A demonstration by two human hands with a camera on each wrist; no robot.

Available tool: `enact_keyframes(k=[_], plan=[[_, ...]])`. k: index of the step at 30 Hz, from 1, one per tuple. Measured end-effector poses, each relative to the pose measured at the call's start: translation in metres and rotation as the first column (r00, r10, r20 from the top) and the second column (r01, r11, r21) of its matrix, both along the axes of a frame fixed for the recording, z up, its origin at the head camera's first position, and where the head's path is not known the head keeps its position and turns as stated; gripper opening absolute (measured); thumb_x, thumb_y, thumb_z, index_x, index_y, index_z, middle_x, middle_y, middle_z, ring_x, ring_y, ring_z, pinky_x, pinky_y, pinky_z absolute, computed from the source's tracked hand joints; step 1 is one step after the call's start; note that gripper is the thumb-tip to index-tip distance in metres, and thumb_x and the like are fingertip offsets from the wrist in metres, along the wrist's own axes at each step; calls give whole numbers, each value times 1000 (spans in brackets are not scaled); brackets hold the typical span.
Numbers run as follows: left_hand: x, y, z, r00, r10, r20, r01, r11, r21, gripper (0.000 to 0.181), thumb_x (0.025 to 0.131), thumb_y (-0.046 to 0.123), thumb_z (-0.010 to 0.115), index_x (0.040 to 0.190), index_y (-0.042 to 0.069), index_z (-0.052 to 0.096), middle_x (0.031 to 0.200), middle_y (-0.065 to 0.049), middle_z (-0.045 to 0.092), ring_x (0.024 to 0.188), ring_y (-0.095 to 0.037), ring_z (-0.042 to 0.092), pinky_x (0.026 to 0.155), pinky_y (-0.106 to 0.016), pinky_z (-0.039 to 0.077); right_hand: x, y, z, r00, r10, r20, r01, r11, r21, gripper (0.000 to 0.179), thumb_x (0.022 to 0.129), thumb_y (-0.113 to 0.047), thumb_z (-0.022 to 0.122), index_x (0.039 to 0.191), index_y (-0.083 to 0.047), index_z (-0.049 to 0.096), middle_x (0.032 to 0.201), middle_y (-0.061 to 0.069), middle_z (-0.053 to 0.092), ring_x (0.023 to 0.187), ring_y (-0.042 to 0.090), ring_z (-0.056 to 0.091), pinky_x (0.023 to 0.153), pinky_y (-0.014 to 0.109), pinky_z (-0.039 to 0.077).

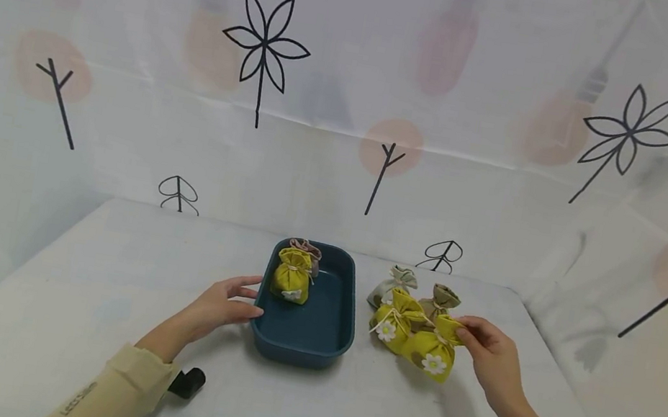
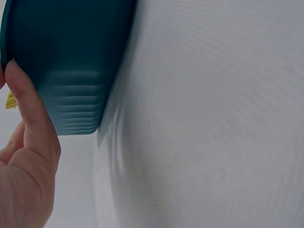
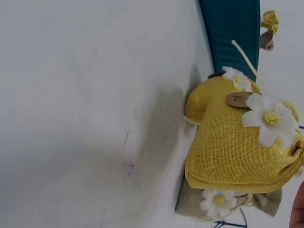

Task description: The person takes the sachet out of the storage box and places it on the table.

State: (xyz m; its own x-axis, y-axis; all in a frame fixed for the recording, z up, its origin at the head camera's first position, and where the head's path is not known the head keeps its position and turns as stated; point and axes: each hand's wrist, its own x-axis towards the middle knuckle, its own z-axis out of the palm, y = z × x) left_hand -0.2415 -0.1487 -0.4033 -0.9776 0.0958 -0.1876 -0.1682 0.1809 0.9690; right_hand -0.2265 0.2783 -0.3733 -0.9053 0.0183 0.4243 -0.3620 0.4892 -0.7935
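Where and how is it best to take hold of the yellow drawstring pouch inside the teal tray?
Probably best by its gathered neck, from above: the yellow drawstring pouch stands upright, tied narrow below a ruffled top that rises over the rim of the teal tray.

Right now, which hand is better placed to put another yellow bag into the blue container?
Probably the right hand: it pinches a yellow bag by its top, while the left hand touches the blue container and holds no bag.
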Motion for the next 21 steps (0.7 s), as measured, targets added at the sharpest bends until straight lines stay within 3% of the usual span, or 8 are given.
enact_keyframes(k=[8,21], plan=[[-1,2,0,1000,5,2,-5,1000,2,66,81,9,72,139,18,44,127,-15,50,97,-21,60,82,-35,52,-10,11,-6,999,-52,1,52,998,44,15,90,2,57,103,10,62,88,9,64,74,0,57,64,14,50],[0,0,-1,1000,-1,-2,1,1000,2,66,80,10,73,139,17,44,127,-16,50,97,-21,60,82,-36,52,-31,10,-14,996,-6,94,2,999,40,18,92,-1,55,107,9,60,98,19,61,79,2,57,69,15,50]])
